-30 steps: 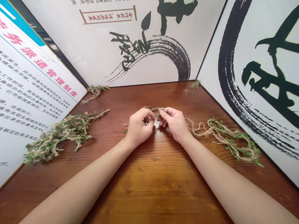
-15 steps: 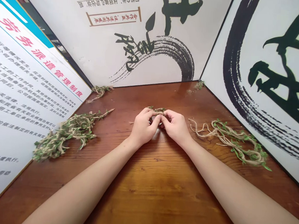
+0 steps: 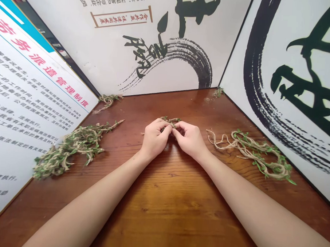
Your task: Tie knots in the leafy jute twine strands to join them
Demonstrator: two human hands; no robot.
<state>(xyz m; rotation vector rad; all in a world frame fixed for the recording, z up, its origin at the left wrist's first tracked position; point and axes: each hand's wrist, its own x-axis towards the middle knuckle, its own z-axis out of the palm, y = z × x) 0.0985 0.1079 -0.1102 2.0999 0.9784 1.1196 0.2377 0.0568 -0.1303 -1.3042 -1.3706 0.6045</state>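
My left hand point(image 3: 153, 139) and my right hand point(image 3: 190, 139) meet at the middle of the brown wooden table point(image 3: 167, 203), fingertips pinched together. Between them they hold a short piece of twine with small green leaves point(image 3: 170, 120), which pokes out above the fingers. Most of that piece is hidden inside the hands. Both wrists rest low over the wood.
A heap of leafy twine point(image 3: 71, 148) lies at the left, a looser tangle of leafy twine point(image 3: 255, 154) at the right. Small scraps point(image 3: 108, 99) sit in the far left corner and bits point(image 3: 217, 92) in the far right corner. Printed boards point(image 3: 292, 78) wall in three sides.
My hands have drawn closer together, fingertips now touching over the twine piece. The view shifted slightly; the heaps on the table have not moved.
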